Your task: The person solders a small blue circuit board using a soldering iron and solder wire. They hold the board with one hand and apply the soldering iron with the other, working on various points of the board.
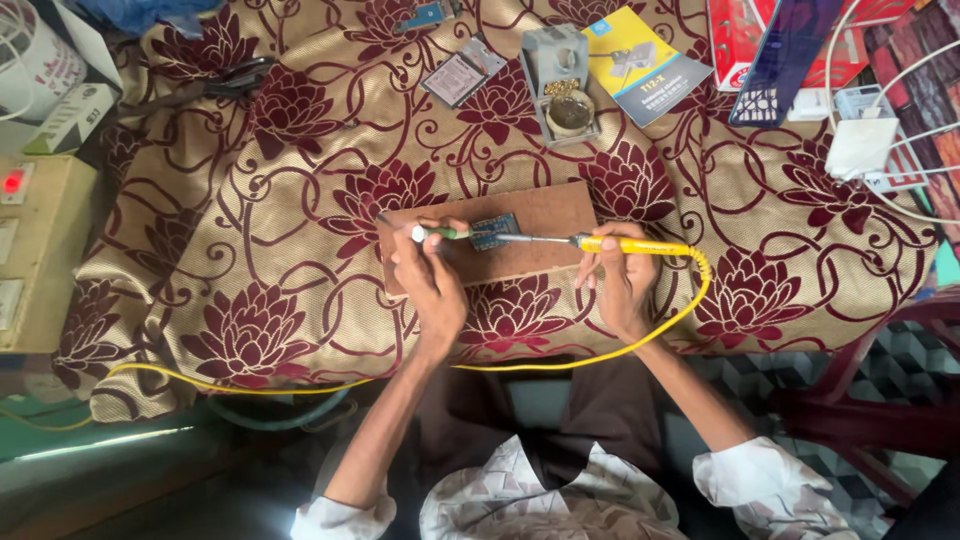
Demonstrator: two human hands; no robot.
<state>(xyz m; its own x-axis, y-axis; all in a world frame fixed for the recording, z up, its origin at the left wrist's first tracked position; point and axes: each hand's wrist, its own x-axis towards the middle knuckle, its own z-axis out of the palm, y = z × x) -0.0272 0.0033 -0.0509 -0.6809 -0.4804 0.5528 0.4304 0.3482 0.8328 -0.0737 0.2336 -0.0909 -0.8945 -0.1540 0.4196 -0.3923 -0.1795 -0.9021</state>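
1. Right hand (622, 285) pinches a yellow soldering iron (630, 244), tip on the blue circuit board (495, 231) atop the wooden board (490, 240).
2. Left hand (432, 280) fingers grip a green-handled tool (440, 233) just beside that circuit board.
3. Risk: the iron's yellow cord (690, 300) could tug and skid the tip, scorching the floral cloth (250, 250).

Woven cloth, bare wood, glossy plastic and thin metal

The tabletop (250, 250) is covered in a woven cloth, tan with dark red flowers, matt and slightly coarse. On it lies a plain wooden board (540, 215), brown, matt and unvarnished. The soldering iron (620, 243) has a smooth, glossy yellow plastic grip, a slim shiny metal shaft and a rubbery yellow cord (690, 300). The small circuit board (494, 230) looks blue and hard. The iron stand (560, 85) is dull grey metal; the leaflet (645, 65) is glossy paper.
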